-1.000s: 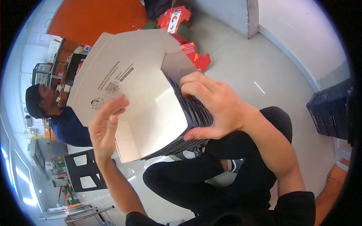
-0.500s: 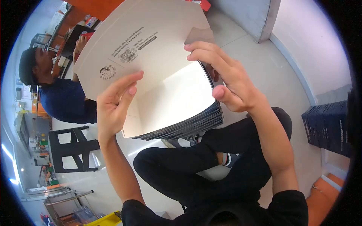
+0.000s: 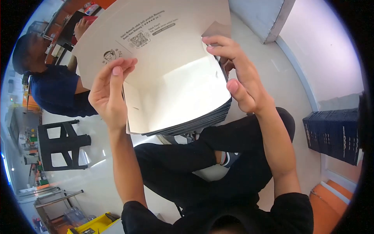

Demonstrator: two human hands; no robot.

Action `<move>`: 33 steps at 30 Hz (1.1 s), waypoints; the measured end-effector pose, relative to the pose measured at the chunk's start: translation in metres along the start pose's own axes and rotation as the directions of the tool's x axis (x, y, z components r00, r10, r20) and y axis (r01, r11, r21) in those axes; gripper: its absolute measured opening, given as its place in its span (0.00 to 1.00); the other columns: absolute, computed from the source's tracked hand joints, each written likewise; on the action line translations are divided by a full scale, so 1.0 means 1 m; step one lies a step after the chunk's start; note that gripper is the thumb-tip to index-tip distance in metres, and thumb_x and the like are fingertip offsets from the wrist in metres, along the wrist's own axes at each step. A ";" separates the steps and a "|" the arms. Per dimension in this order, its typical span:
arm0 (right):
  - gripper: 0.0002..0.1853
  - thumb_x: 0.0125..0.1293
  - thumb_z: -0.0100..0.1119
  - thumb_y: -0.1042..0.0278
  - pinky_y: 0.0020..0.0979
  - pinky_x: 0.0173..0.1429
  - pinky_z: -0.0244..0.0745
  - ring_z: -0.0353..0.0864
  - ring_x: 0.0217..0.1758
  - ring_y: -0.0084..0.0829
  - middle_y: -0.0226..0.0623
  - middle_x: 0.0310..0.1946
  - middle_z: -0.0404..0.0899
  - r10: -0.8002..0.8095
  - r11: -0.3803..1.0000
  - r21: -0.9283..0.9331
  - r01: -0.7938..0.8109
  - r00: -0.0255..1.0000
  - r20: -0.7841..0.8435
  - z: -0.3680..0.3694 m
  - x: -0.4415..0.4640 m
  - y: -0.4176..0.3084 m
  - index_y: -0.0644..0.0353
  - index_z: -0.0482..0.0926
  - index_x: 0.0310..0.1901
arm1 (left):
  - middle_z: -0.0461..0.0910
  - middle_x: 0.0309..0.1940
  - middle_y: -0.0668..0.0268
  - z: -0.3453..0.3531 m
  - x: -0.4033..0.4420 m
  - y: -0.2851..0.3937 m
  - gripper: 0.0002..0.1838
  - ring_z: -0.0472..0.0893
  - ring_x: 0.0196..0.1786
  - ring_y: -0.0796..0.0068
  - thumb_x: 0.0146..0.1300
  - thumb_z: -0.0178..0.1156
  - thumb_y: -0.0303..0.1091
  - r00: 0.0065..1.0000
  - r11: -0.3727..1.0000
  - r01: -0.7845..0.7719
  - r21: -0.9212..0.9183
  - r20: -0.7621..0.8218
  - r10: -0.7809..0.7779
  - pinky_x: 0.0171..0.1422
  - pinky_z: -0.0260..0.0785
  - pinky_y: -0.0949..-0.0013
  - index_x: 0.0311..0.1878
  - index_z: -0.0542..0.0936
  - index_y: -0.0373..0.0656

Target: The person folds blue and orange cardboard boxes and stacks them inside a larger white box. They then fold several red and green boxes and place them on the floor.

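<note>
In front of me is a stack of nested cardboard food boxes, dark outside and white inside. The top box [image 3: 183, 95] stands open, its lid [image 3: 179, 15] raised at the back with printed text, a QR code and a logo. My left hand [image 3: 113, 85] is at the box's left rear corner, thumb and fingertips drawn together in front of the lid. What lies between them is hidden. At the right rear corner is my right hand [image 3: 243, 74], its thumb and fingers apart around the edge. Some of its fingers are partly hidden behind the side wall.
Another stack of dark boxes [image 3: 333, 134] stands at the right by the wall. A black stool [image 3: 64, 145] is on the floor at left. A person in a dark blue shirt [image 3: 54, 91] sits beyond it. A yellow object [image 3: 95, 224] is at the lower left.
My left hand has shifted left and up, and its thumb has drawn closer to its fingertips. The right hand keeps its spread shape beside the corner. The camera view has shifted slightly.
</note>
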State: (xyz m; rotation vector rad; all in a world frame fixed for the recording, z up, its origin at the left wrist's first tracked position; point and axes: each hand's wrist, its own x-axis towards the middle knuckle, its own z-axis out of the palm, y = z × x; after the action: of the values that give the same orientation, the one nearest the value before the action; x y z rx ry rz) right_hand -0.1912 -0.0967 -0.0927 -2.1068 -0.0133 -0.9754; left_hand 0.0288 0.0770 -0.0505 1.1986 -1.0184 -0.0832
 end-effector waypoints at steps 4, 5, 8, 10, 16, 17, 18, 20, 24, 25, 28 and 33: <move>0.24 0.69 0.54 0.56 0.34 0.61 0.69 0.74 0.57 0.35 0.43 0.65 0.68 0.072 0.979 0.193 -0.061 0.996 -0.050 0.008 0.003 -0.010 0.60 0.69 0.62 | 0.84 0.46 0.50 -0.008 -0.011 -0.004 0.12 0.85 0.52 0.62 0.74 0.53 0.25 0.980 0.995 0.008 -0.095 -0.199 -0.027 0.59 0.78 0.62 0.54 0.77 0.27; 0.24 0.69 0.55 0.58 0.33 0.64 0.67 0.72 0.61 0.34 0.44 0.66 0.66 0.144 0.950 0.291 -0.113 0.986 -0.087 0.013 0.005 -0.013 0.60 0.69 0.62 | 0.81 0.52 0.49 -0.009 -0.018 -0.003 0.14 0.81 0.58 0.62 0.75 0.51 0.26 0.938 0.993 0.003 -0.119 -0.344 -0.044 0.63 0.74 0.60 0.58 0.75 0.28; 0.25 0.68 0.52 0.61 0.34 0.70 0.60 0.66 0.68 0.36 0.46 0.66 0.65 0.167 0.900 0.423 -0.100 0.978 -0.125 0.026 0.005 -0.012 0.63 0.68 0.64 | 0.70 0.68 0.47 -0.002 -0.052 -0.002 0.24 0.69 0.72 0.59 0.77 0.43 0.37 0.907 0.995 0.077 -0.060 -0.410 -0.095 0.74 0.61 0.55 0.69 0.65 0.31; 0.25 0.68 0.50 0.62 0.35 0.72 0.58 0.65 0.69 0.38 0.48 0.67 0.65 0.146 0.912 0.402 -0.076 0.979 -0.145 0.029 0.004 -0.007 0.64 0.68 0.65 | 0.67 0.70 0.46 0.012 -0.071 0.002 0.32 0.68 0.73 0.55 0.77 0.37 0.47 0.966 0.935 0.157 -0.317 -0.149 -0.213 0.77 0.57 0.54 0.73 0.62 0.30; 0.27 0.67 0.42 0.61 0.37 0.77 0.49 0.60 0.73 0.42 0.51 0.71 0.62 0.163 0.929 0.362 -0.078 0.964 -0.211 0.037 -0.009 -0.008 0.66 0.69 0.64 | 0.65 0.72 0.48 0.020 -0.072 0.011 0.37 0.66 0.74 0.56 0.74 0.35 0.49 0.970 0.955 0.206 -0.212 -0.082 -0.228 0.77 0.55 0.58 0.76 0.56 0.29; 0.28 0.67 0.41 0.60 0.38 0.77 0.49 0.60 0.74 0.42 0.52 0.71 0.61 0.176 0.928 0.365 -0.078 0.954 -0.243 0.039 -0.009 -0.008 0.67 0.69 0.64 | 0.64 0.73 0.48 0.019 -0.071 0.011 0.37 0.66 0.74 0.56 0.72 0.36 0.49 0.970 0.954 0.221 -0.201 -0.053 -0.236 0.77 0.55 0.59 0.76 0.56 0.29; 0.28 0.67 0.41 0.60 0.38 0.77 0.49 0.60 0.74 0.42 0.52 0.71 0.61 0.173 0.928 0.364 -0.077 0.955 -0.242 0.041 -0.010 -0.007 0.67 0.69 0.64 | 0.64 0.73 0.48 0.020 -0.070 0.011 0.37 0.66 0.74 0.56 0.72 0.36 0.49 0.971 0.955 0.219 -0.202 -0.055 -0.234 0.77 0.55 0.59 0.76 0.56 0.29; 0.29 0.67 0.39 0.58 0.38 0.77 0.49 0.59 0.75 0.42 0.52 0.72 0.60 0.176 0.912 0.407 -0.051 0.944 -0.277 0.044 -0.014 -0.006 0.68 0.69 0.64 | 0.63 0.74 0.49 0.025 -0.071 0.011 0.39 0.66 0.75 0.57 0.69 0.39 0.48 0.954 0.907 0.250 -0.339 -0.075 -0.291 0.77 0.55 0.59 0.76 0.56 0.31; 0.31 0.66 0.39 0.55 0.38 0.76 0.50 0.59 0.75 0.42 0.51 0.72 0.59 0.180 0.917 0.396 -0.057 0.942 -0.283 0.044 -0.019 -0.006 0.68 0.68 0.65 | 0.61 0.75 0.50 0.023 -0.074 0.010 0.40 0.63 0.76 0.57 0.66 0.41 0.48 0.965 0.897 0.243 -0.370 -0.006 -0.264 0.78 0.53 0.59 0.77 0.56 0.32; 0.34 0.66 0.39 0.49 0.40 0.75 0.53 0.59 0.75 0.43 0.52 0.74 0.57 0.193 0.926 0.369 -0.082 0.942 -0.273 0.042 -0.020 -0.005 0.65 0.67 0.66 | 0.59 0.76 0.50 0.033 -0.072 0.017 0.40 0.61 0.77 0.57 0.66 0.41 0.48 0.964 0.937 0.230 -0.264 -0.072 -0.257 0.79 0.52 0.59 0.77 0.56 0.32; 0.37 0.66 0.40 0.42 0.41 0.75 0.56 0.58 0.77 0.44 0.53 0.75 0.54 0.215 0.926 0.361 -0.108 0.937 -0.274 0.044 -0.024 -0.009 0.63 0.66 0.68 | 0.56 0.78 0.51 0.040 -0.074 0.022 0.40 0.58 0.79 0.57 0.67 0.41 0.50 0.959 0.967 0.223 -0.127 -0.147 -0.241 0.80 0.49 0.58 0.76 0.57 0.32; 0.39 0.65 0.44 0.42 0.41 0.78 0.51 0.54 0.78 0.44 0.55 0.75 0.54 0.262 0.910 0.395 -0.127 0.914 -0.309 0.046 -0.034 -0.025 0.66 0.63 0.70 | 0.54 0.78 0.50 0.017 -0.093 0.007 0.41 0.54 0.80 0.56 0.68 0.40 0.53 0.987 0.988 0.150 -0.031 -0.059 -0.152 0.81 0.46 0.57 0.76 0.58 0.31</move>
State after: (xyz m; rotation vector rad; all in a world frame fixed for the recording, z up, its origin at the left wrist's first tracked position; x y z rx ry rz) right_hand -0.1937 -0.0382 -0.1160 -1.5344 0.1862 -1.1208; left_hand -0.0399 0.1186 -0.1014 1.2456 -0.8695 -0.1775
